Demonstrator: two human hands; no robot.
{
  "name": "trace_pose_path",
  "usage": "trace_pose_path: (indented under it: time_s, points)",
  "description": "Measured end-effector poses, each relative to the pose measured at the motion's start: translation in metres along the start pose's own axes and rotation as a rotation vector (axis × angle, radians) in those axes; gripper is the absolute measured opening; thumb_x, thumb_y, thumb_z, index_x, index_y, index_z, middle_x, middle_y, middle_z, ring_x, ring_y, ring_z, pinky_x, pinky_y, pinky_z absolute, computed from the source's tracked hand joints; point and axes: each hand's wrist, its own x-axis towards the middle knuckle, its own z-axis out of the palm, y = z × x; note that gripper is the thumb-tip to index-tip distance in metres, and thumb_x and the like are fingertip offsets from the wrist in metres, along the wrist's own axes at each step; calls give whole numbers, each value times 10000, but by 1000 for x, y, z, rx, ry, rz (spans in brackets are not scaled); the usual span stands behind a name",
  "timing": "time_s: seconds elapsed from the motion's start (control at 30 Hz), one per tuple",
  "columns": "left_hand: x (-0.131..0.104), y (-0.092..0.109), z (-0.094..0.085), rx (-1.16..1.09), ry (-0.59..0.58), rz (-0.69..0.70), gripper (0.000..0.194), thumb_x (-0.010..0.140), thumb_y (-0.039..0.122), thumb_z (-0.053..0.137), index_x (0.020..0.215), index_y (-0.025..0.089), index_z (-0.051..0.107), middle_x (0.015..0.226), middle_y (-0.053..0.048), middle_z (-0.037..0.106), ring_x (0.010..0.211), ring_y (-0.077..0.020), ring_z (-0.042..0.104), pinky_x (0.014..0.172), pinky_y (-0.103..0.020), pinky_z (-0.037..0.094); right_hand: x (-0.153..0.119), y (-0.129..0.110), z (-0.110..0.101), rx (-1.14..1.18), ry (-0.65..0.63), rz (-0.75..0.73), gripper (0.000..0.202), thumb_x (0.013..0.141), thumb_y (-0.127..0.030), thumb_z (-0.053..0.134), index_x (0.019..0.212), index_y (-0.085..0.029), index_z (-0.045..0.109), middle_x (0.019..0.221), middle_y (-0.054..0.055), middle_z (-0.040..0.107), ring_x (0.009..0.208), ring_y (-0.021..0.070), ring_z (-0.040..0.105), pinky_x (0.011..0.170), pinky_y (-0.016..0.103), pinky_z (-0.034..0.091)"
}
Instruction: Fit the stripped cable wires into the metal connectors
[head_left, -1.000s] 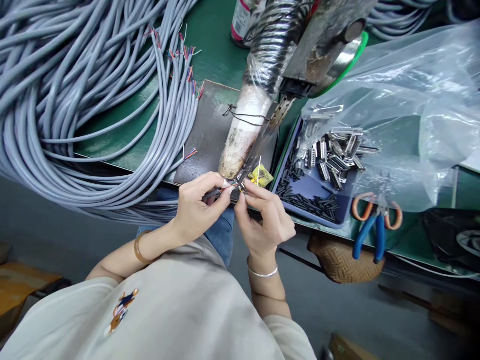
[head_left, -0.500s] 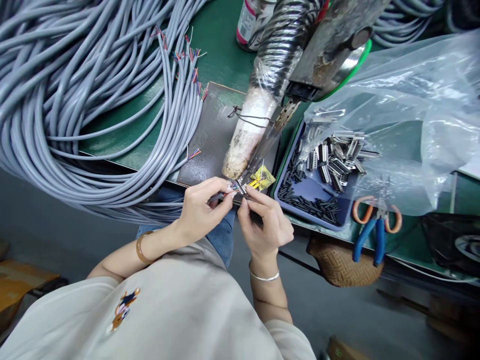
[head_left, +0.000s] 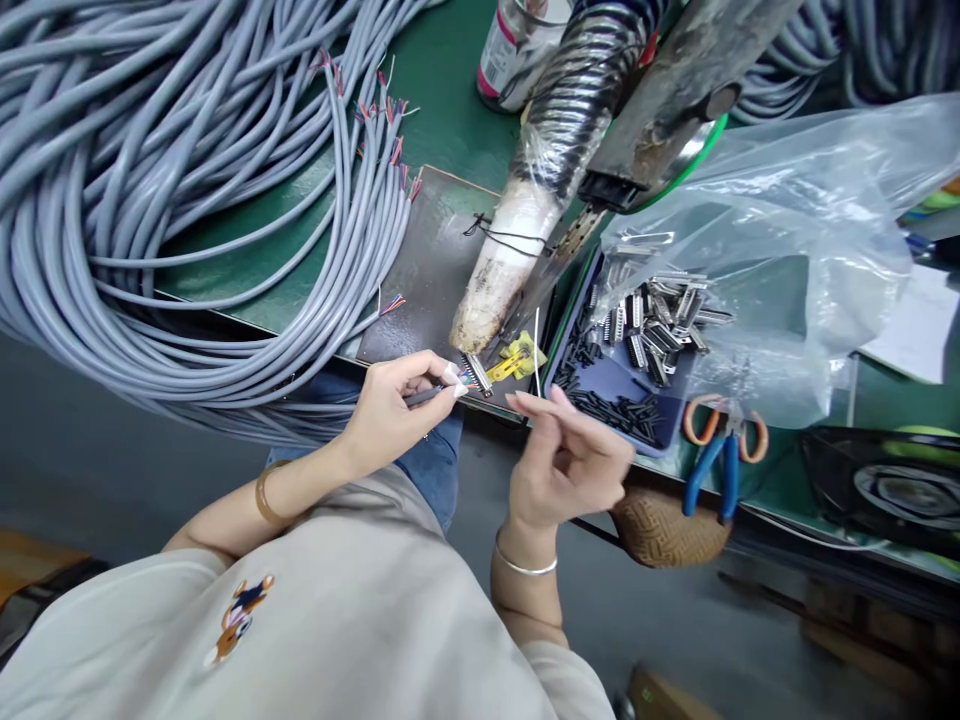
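My left hand (head_left: 401,405) pinches the end of a grey cable (head_left: 424,396), close to its thin coloured wires (head_left: 466,379). These wires meet a metal multi-pin connector (head_left: 478,373) at the front edge of the dark plate (head_left: 420,260). Under the soldering iron's tip, a yellow piece (head_left: 517,358) lies beside the connector. My right hand (head_left: 566,455) is in the air to the right of the connector, fingers partly extended and loosely bent, with nothing visible in them. A thin white strand (head_left: 537,345) stands just beyond its fingertips. I cannot tell whether they touch.
A blue tray (head_left: 611,380) holds black sleeves and metal connectors (head_left: 664,315), partly under a plastic bag (head_left: 795,270). Orange-and-blue-handled tools (head_left: 720,450) hang at the table edge. A duct hose (head_left: 570,110) slants over the plate. Grey cables (head_left: 150,200) pile up left.
My right hand has let go near the connector and moved right and down, towards the tray side. My left hand remains at the cable end. The view has shifted slightly.
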Motion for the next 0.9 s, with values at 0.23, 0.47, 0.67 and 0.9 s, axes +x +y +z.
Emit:
trace_pose_path:
  time_s: [0.23, 0.47, 0.67, 0.9]
  points:
    - [3, 4, 3, 90, 41, 139, 65, 830, 152, 670, 769, 159, 649, 816, -51, 756, 619, -103, 649, 550, -186, 501, -1, -7, 9, -133, -234, -77, 158, 918, -109, 703, 941, -241, 619, 1076, 29, 825, 915, 156, 810, 795, 252, 662]
    - [9, 4, 6, 170, 64, 258, 88, 841, 116, 668, 779, 167, 632, 746, 3, 684, 543, -63, 533, 498, -163, 419, 3, -3, 15, -107, -203, -69, 166, 912, -118, 707, 907, -244, 598, 1091, 30, 822, 896, 160, 808, 796, 277, 675]
    - [10, 4, 8, 202, 80, 275, 117, 850, 110, 662, 772, 175, 605, 676, 42, 582, 507, -47, 451, 478, -164, 371, 3, 1, 17, -50, -203, -18, 166, 903, -124, 720, 912, -244, 605, 1087, 31, 819, 886, 158, 804, 800, 284, 677]
    - [10, 4, 9, 236, 84, 318, 149, 862, 83, 666, 775, 176, 589, 690, 55, 560, 501, -33, 412, 486, -166, 351, 3, 1, 17, -17, -210, 6, 174, 899, -110, 721, 903, -240, 606, 1085, 35, 818, 887, 159, 802, 786, 278, 670]
